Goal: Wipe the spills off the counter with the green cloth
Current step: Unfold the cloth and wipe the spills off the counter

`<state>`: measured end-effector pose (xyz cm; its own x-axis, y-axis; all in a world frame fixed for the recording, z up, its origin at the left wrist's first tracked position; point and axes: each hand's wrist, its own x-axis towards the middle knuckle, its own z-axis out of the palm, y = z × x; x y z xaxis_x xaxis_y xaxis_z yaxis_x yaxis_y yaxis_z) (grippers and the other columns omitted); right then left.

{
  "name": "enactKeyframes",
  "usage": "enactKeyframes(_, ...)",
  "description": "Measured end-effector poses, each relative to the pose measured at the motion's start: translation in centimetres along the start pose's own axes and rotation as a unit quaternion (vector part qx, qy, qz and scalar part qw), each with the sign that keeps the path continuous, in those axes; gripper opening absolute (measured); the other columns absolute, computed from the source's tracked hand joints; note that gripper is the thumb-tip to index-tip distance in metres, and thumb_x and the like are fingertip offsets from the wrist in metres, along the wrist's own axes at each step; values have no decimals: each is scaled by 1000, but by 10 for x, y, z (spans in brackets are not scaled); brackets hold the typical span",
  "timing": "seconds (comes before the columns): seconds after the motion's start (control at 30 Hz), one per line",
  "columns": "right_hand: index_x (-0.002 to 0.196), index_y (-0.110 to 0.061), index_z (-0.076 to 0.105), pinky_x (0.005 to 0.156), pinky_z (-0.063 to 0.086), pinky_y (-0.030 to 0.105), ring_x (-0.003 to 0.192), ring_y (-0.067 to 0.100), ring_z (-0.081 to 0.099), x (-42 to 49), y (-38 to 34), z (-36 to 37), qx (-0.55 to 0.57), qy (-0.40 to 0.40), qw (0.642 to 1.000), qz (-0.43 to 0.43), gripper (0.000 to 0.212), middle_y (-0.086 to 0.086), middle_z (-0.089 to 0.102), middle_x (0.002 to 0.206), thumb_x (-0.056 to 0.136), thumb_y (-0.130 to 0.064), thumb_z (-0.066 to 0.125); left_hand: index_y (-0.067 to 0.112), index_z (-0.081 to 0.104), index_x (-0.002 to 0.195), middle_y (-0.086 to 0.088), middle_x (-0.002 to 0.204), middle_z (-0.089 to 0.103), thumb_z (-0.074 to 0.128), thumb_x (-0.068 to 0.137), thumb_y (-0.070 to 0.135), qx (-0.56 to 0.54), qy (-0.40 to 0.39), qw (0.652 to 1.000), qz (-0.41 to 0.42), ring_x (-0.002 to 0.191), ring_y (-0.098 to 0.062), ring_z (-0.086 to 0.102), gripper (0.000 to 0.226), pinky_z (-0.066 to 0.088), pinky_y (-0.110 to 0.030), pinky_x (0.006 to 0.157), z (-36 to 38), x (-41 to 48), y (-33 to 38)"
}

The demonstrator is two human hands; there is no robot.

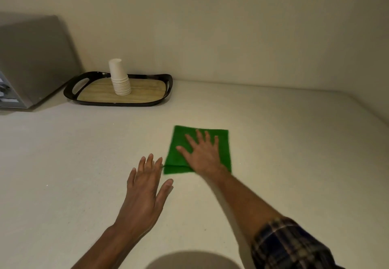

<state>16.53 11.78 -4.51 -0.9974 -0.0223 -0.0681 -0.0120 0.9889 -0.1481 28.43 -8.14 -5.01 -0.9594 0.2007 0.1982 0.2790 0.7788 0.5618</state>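
Pale counter point(273, 142) meeting bare wall point(231, 26), right hand point(205, 153) flat on green cloth point(179, 140), left hand point(145, 190) spread, empty

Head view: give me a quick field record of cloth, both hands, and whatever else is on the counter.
cloth: green cloth, folded, flat on the counter
right hand: palm down, fingers spread, pressing on the cloth
left hand: open, beside the cloth, holding nothing
tray: back left, with stacked paper cups
appliance: far left
spills: none discernible
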Motion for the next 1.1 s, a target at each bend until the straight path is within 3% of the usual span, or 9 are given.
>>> enactKeyframes(0.2,157,-39,13,122,5,67,155,37,9,-42,153,-17,-3,44,982,184,87,9,9,170,85,-83,-5,25,14,161,0,172,4,24,101,60,70,-23,997,0,158,-12,-9,71,3,-42,129,6,2,-3)
enactKeyframes(0.37,158,-37,13,121,14,65,154,36,13,-142,193,-20,-3,45,972,231,83,10,13,169,88,-79,-2,24,16,161,-1,172,8,22,100,61,74,-31,997,-5,159,-14,-5,71,4,-40,129,6,2,-2)
enactKeyframes(0.5,157,-41,6,123,10,63,156,31,6,-220,164,-7,-4,36,979,201,84,6,5,170,85,-80,-11,24,16,161,-1,172,7,23,101,60,68,-38,997,-10,159,-14,-5,71,4,-40,129,4,2,0)
enactKeyframes(0.63,152,-53,-7,124,-12,55,154,32,-15,-253,95,11,-21,-5,994,109,79,4,-17,167,80,-84,-15,23,16,161,-1,172,7,24,101,58,44,-38,998,-14,158,-14,-6,70,6,-42,129,1,2,1)
enactKeyframes(0.77,143,-41,49,111,12,52,140,41,41,-242,22,9,-59,17,998,-11,69,13,40,156,94,-77,16,23,19,161,-2,172,10,22,99,60,1,-27,999,-23,158,-13,-5,72,7,-43,129,0,4,3)
enactKeyframes(0.8,145,-42,46,111,10,55,144,42,34,-233,8,8,-42,9,998,-35,69,12,36,158,94,-78,17,23,19,161,-3,172,10,22,99,60,-6,-25,999,-24,158,-14,-5,72,7,-44,128,0,4,4)
enactKeyframes(0.9,155,-45,14,118,-14,61,153,37,-12,-199,-24,17,36,-16,996,-86,78,5,-4,168,88,-84,4,24,19,161,-2,172,7,21,98,62,-8,-15,1000,-24,158,-15,-5,73,7,-45,129,-1,7,6)
enactKeyframes(0.97,157,-40,11,121,-10,63,155,33,-12,-169,-40,22,45,6,993,-105,76,5,-4,169,92,-80,4,25,21,160,-1,172,7,22,97,62,-10,-6,1000,-17,158,-14,-5,73,7,-45,129,-2,9,6)
enactKeyframes(1.1,158,-39,4,121,-3,65,156,36,-4,-96,-61,23,22,10,994,-109,67,11,1,170,98,-59,28,25,22,160,-1,171,9,21,98,60,0,16,1000,-7,158,-12,-5,71,8,-44,129,-7,15,6)
